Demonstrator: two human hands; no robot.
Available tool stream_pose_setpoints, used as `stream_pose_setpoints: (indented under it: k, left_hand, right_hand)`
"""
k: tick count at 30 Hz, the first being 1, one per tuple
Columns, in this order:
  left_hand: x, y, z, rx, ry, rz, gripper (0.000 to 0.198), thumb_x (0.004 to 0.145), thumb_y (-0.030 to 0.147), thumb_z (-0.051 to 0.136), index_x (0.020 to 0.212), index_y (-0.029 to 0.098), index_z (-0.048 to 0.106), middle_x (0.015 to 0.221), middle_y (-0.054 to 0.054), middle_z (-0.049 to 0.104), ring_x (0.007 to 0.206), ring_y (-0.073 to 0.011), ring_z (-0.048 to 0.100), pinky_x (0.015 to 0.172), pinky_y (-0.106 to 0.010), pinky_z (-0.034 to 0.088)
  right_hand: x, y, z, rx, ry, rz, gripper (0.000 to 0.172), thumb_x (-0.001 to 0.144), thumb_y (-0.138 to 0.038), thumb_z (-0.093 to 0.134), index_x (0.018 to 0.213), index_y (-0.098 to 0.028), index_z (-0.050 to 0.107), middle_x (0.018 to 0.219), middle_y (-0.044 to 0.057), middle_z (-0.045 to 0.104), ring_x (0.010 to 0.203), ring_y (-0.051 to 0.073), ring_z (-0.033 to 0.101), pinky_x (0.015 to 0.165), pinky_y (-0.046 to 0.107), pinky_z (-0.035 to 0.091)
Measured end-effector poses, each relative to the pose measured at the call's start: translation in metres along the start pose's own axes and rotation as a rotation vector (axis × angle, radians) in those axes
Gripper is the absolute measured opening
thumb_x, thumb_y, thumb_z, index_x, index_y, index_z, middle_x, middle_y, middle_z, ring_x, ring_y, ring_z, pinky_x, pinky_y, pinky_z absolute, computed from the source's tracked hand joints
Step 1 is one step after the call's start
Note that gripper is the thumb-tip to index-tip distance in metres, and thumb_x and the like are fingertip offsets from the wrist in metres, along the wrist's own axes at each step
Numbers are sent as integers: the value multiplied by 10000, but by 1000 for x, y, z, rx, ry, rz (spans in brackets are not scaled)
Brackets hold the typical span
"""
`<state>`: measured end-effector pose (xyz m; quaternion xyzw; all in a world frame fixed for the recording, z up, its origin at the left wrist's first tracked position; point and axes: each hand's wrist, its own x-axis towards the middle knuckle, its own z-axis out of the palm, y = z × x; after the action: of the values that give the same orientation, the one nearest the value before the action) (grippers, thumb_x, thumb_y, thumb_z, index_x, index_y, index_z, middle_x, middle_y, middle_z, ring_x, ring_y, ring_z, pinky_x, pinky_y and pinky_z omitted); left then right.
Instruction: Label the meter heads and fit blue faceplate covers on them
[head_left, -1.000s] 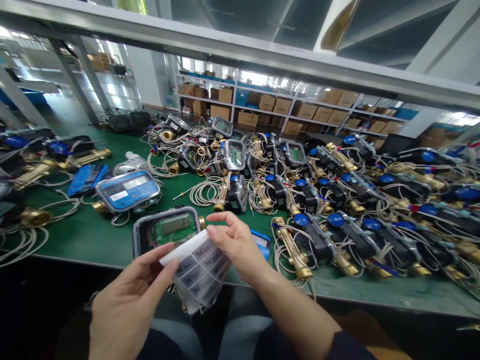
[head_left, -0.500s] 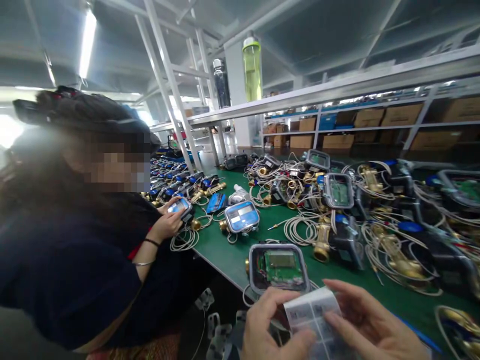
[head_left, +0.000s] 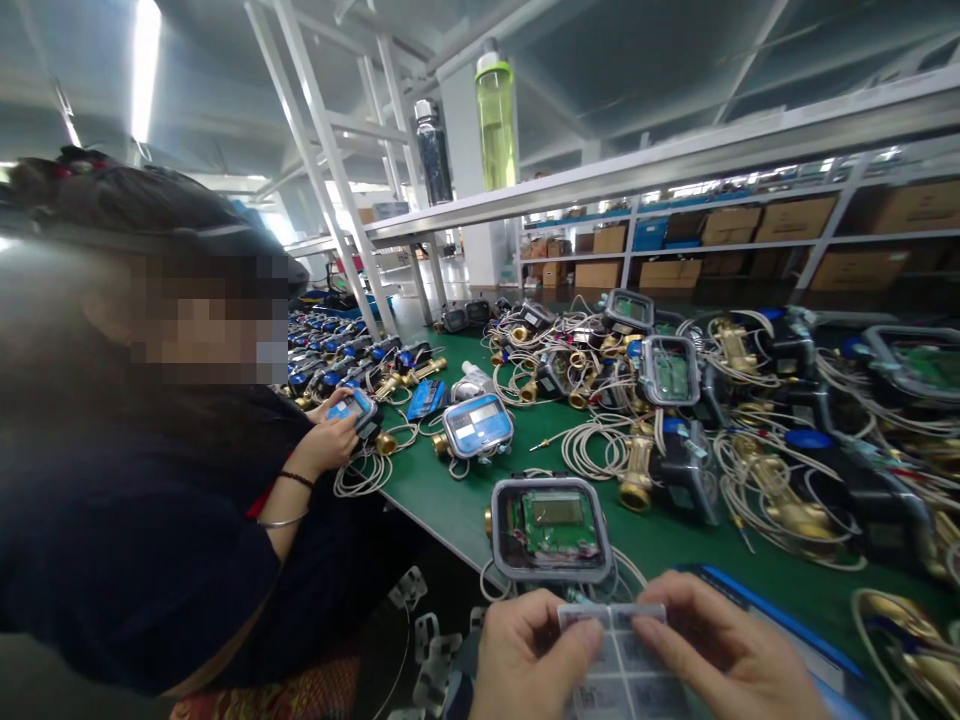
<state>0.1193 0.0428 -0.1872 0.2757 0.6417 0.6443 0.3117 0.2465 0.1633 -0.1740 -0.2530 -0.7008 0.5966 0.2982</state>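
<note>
Left hand (head_left: pixel 525 655) and right hand (head_left: pixel 727 640) pinch my label sheet (head_left: pixel 627 655); clear-lidded meter (head_left: pixel 551 532) at eleven o'clock, nearer my left.

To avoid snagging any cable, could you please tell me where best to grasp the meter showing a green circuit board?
Probably hold the meter by its upper right edge, from the right: brass end juts out left, cable loops lower right.

Pretty glossy thin film or paper on that grey-white rectangular label sheet (head_left: pixel 622 665). The dark rectangular meter with a grey frame (head_left: pixel 551 528) has a shiny clear plastic-looking window. Yellowish brass-looking pipe fitting (head_left: pixel 636 482) is proper shiny metal; green flat tabletop (head_left: pixel 442 500) looks smooth, slight sheen. Brown cardboard box (head_left: pixel 671 273): plain matt.
</note>
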Motion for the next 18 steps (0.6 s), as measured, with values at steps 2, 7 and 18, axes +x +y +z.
stream_pose_setpoints:
  k: [2,7,18]
  left_hand:
    - [-4,5,0,-32,-19,-42,489,656,603,738,592,126,652,517,9,515,509,-100,401,509,-236,313]
    - [-14,9,-8,-121,-73,-190,344,705,470,771,679,133,705,619,-16,644,585,-124,533,583,-223,428]
    - [-11,16,0,-297,103,-437,509,431,405,929,820,127,753,707,-50,733,699,-214,674,582,-251,551]
  right_hand:
    - [-3,-2,4,33,1,74,185,769,-396,706,797,-215,681,677,7,674,623,166,609,546,222,470]
    - [-7,-9,9,90,11,25,148,719,-304,739,776,-179,683,634,-25,607,583,115,531,542,212,403]
    - [-14,0,6,-186,117,-453,80,844,-186,685,892,-230,732,909,31,675,848,160,637,756,293,522]
